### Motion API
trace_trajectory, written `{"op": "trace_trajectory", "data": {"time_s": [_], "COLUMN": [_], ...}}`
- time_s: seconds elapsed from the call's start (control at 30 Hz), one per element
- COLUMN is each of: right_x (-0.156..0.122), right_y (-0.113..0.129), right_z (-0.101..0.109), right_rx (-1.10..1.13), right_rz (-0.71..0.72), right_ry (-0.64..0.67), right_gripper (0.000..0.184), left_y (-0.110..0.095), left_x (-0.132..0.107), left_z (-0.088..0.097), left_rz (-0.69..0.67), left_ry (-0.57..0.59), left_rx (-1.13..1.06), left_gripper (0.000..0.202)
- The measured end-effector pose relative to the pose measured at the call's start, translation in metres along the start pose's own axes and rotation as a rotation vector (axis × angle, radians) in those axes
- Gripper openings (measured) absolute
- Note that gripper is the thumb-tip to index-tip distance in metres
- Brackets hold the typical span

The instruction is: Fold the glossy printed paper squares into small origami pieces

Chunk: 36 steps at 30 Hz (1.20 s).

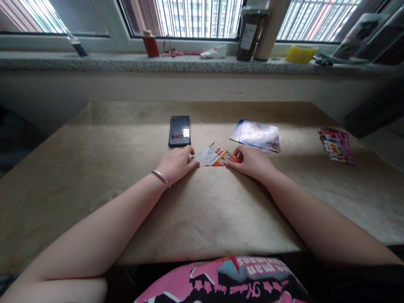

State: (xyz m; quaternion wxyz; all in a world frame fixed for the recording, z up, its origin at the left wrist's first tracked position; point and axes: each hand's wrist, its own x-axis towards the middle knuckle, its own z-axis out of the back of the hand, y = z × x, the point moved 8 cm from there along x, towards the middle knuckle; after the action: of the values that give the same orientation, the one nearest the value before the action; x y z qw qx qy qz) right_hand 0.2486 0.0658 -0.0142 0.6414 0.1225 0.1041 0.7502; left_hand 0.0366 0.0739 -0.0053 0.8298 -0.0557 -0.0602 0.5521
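A folded, triangle-shaped leaflet in orange, red and white lies on the beige table in front of me. My left hand, with a silver bracelet on the wrist, presses its fingertips on the leaflet's left corner. My right hand pinches the leaflet's right corner with curled fingers. Both hands rest on the tabletop.
A dark phone lies just beyond my left hand. A bluish leaflet stack lies behind my right hand, and a pink leaflet near the table's right edge. The stone windowsill holds a red lighter, a dark jar and yellow tape.
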Motion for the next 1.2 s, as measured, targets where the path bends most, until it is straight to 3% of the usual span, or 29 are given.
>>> {"op": "trace_trajectory", "data": {"time_s": [0.27, 0.67, 0.87, 1.03, 1.2], "right_x": [0.001, -0.001, 0.002, 0.0, -0.005], "right_y": [-0.014, -0.016, -0.023, -0.017, 0.002], "right_z": [-0.005, -0.008, -0.009, -0.002, 0.005], "right_rx": [0.179, 0.442, 0.436, 0.372, 0.323], "right_rz": [0.048, 0.191, 0.192, 0.214, 0.351], "right_ry": [0.142, 0.222, 0.179, 0.076, 0.015], "right_gripper": [0.02, 0.025, 0.019, 0.014, 0.008], "left_y": [0.001, 0.0, 0.004, 0.003, -0.013], "left_x": [0.0, -0.005, -0.006, -0.007, -0.014], "left_z": [-0.002, 0.0, -0.001, 0.008, 0.018], "left_rz": [-0.135, -0.23, -0.227, -0.248, -0.482], "left_ry": [0.083, 0.129, 0.117, -0.064, -0.238], "left_rx": [-0.041, -0.085, -0.127, -0.15, -0.101], "left_gripper": [0.03, 0.03, 0.032, 0.039, 0.018]}}
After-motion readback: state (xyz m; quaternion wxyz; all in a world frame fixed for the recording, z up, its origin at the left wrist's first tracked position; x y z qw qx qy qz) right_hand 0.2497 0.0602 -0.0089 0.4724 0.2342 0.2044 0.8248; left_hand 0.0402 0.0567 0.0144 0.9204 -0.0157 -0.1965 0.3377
